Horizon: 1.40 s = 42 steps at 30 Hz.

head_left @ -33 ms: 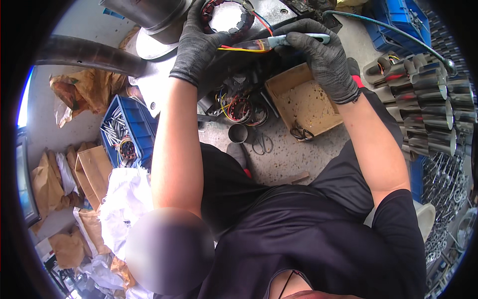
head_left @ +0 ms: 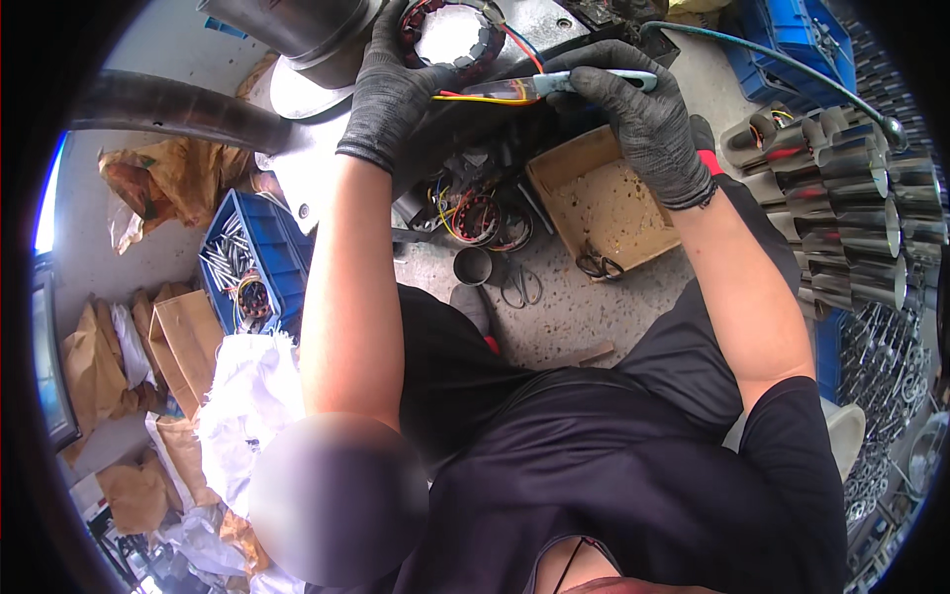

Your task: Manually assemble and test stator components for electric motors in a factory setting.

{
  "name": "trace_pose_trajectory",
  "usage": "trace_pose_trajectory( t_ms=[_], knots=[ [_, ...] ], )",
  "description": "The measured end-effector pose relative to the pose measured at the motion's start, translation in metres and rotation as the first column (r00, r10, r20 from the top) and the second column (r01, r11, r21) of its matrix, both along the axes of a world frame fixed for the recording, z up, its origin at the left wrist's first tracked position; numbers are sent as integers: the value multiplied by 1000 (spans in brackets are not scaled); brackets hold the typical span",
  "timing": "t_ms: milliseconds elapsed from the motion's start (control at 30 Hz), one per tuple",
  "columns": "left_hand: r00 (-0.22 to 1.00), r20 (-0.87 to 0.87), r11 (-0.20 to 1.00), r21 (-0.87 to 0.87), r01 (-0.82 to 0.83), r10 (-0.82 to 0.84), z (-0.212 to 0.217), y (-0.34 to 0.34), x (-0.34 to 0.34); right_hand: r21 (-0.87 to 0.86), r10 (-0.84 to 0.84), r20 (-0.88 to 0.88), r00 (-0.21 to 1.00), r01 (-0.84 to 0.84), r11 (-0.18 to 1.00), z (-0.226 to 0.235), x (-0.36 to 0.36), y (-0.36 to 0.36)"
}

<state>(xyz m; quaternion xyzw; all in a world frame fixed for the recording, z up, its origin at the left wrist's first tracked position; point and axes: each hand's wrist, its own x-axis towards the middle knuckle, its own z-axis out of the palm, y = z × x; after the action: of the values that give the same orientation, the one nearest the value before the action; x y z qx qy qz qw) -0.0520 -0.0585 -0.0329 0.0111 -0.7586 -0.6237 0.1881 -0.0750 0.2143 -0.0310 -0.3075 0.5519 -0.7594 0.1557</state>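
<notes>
At the top of the view, my gloved left hand (head_left: 388,97) is closed on the rim of a wire-wound stator ring (head_left: 408,30), which sits over the pale metal machine surface. Red, blue and yellow lead wires (head_left: 510,100) trail from the ring to the right. My gloved right hand (head_left: 638,119) pinches the pale grey-blue handle of what looks like a flat brush (head_left: 554,83). Its grey tip points left, lying along the yellow and red leads near my left fingers. Part of the ring and my left fingertips are cut off by the upper edge.
On the floor below are a cardboard box (head_left: 564,198), scissors (head_left: 522,287), a dark cup-shaped ring (head_left: 474,265) and more stators (head_left: 478,218). A blue bin (head_left: 282,257) of metal rods stands left. Shiny metal cylinders (head_left: 853,163) are stacked right; a thin hose (head_left: 782,67) arches above them.
</notes>
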Motion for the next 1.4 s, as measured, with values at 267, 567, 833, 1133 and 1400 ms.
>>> trace_pose_trajectory(
  t_ms=[267,567,833,1133,1400],
  knots=[
    [999,21,1000,8,29,-29,5,1,0,72,-199,-295,935,229,971,-15,-4,-5],
    [997,-44,998,27,60,-59,0,0,-1,88,-112,-221,969,135,987,-17,-4,-1],
    [997,-15,995,69,73,-72,7,6,3,81,-32,-316,948,60,995,-14,-4,4],
    [992,-65,992,58,113,-109,11,17,8,125,-82,-452,888,154,980,-14,-10,-6],
    [997,-64,987,-157,32,-43,23,41,14,158,-79,-380,921,149,976,-5,-15,-4]
  ],
)
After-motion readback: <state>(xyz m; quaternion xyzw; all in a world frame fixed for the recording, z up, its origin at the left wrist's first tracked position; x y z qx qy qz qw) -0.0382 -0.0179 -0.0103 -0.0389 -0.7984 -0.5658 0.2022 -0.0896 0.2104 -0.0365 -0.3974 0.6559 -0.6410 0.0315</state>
